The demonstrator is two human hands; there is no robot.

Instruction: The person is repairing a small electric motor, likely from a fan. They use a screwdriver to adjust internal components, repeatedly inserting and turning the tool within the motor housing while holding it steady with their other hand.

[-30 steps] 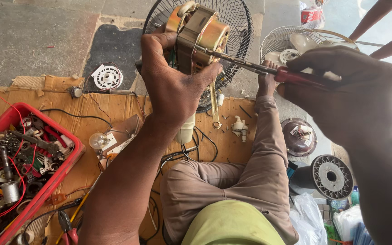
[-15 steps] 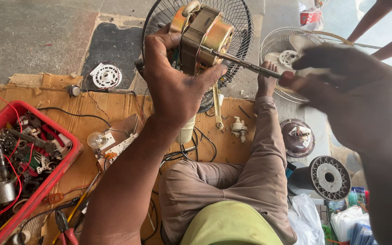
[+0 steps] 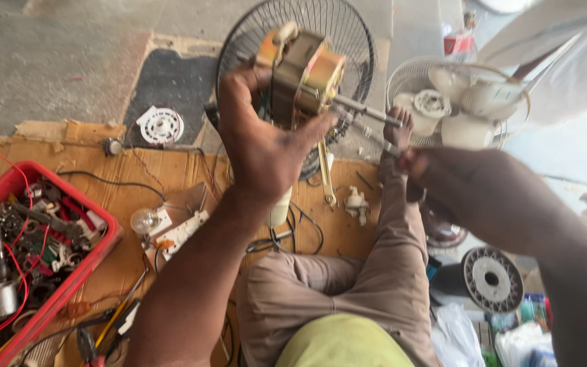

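Left hand: the left hand (image 3: 263,146) is lifted in front of the person, fingers curled and clamped around a fan motor (image 3: 304,78); the thumb presses on the side near the shaft.
Right hand: the right hand (image 3: 473,190) is closed into a fist around a thin tool, probably a screwdriver (image 3: 368,111). Its handle is hidden inside the fist, so I cannot tell the exact grip.
Fan motor: it is held in the air, tilted, above the person's knees and in front of a black fan guard (image 3: 348,41). Its brass-coloured casing faces the right hand.
Tool contact: the metal shaft of the screwdriver reaches to the motor's side; the tip seems to touch it, but the exact point is too small to tell.
Risk one: I judge the tip may slip off the motor and hit the left thumb, because the thumb lies just beside the contact point.
Risk two: the motor has no support underneath; a hard push from the tool could twist it out of the grip and drop it on the cardboard (image 3: 137,177).
Around: a red tray of parts (image 3: 100,234) is at the left, a white fan guard (image 3: 409,78) with white parts at the right, a bulb (image 3: 144,219) near the knee.
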